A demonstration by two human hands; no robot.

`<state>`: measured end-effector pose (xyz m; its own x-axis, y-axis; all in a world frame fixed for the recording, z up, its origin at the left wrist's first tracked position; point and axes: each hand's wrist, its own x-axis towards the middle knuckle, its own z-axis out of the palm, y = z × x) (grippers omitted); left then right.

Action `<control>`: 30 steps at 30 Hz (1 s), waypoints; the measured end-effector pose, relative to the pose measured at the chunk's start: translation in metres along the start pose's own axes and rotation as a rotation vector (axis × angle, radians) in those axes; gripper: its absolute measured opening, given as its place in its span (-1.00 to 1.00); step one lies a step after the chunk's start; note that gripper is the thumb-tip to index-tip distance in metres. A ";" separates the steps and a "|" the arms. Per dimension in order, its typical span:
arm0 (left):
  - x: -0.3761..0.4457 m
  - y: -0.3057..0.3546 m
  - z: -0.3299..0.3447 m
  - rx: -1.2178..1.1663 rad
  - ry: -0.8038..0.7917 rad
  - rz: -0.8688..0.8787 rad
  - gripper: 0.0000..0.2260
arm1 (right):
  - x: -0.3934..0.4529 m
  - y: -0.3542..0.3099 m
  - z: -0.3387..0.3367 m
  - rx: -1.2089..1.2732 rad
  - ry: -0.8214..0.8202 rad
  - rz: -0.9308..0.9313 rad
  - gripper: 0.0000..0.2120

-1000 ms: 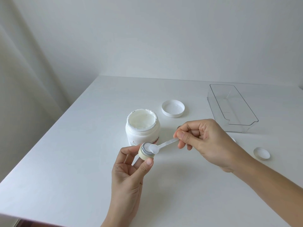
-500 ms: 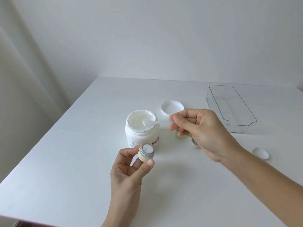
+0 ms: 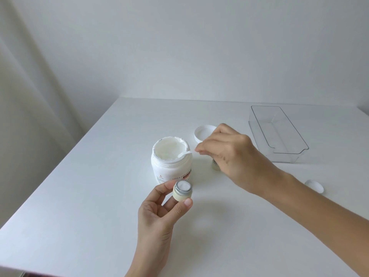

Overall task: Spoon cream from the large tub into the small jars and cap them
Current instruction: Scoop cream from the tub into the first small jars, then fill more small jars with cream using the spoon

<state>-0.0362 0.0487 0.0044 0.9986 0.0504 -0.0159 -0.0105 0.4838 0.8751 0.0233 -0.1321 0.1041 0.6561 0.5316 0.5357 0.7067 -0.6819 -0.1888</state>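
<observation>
One small jar [image 3: 182, 190], part-filled, pinched upright in my left hand [image 3: 159, 214] to catch cream | right hand [image 3: 229, 154] fingers pinch spoon [image 3: 184, 154] in tub [image 3: 171, 158] | second jar [image 3: 215, 165], probably empty, on worktop.

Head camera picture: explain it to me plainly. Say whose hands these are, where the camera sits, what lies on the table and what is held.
No machine here: a person works with bare hands, and the camera, worn on their head, looks down at them. The left hand holds a small jar with cream in it, uncapped. The right hand pinches a small white spoon dipped into the open large tub. On the white table lie the tub's lid, a small cap, a clear plastic tray and another small jar, mostly hidden behind the right hand.
</observation>
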 end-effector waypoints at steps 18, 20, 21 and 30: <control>0.024 -0.028 0.066 1.069 -0.408 0.026 -0.46 | -0.094 0.037 -0.056 0.537 0.400 0.749 -0.92; 0.024 -0.032 0.068 1.107 -0.401 0.047 -0.48 | -0.099 0.037 -0.060 0.586 0.419 0.772 -0.92; 0.024 -0.034 0.068 1.117 -0.395 0.067 -0.49 | -0.100 0.037 -0.061 0.616 0.429 0.785 -0.89; 0.028 -0.029 0.064 1.023 -0.422 0.166 -0.39 | -0.106 0.042 -0.063 0.800 0.426 0.895 -0.80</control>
<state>-0.0047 -0.0193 0.0098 0.9283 -0.3469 0.1338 -0.2920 -0.4577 0.8398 -0.0337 -0.2485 0.0909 0.9528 -0.2597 0.1576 0.1223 -0.1468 -0.9816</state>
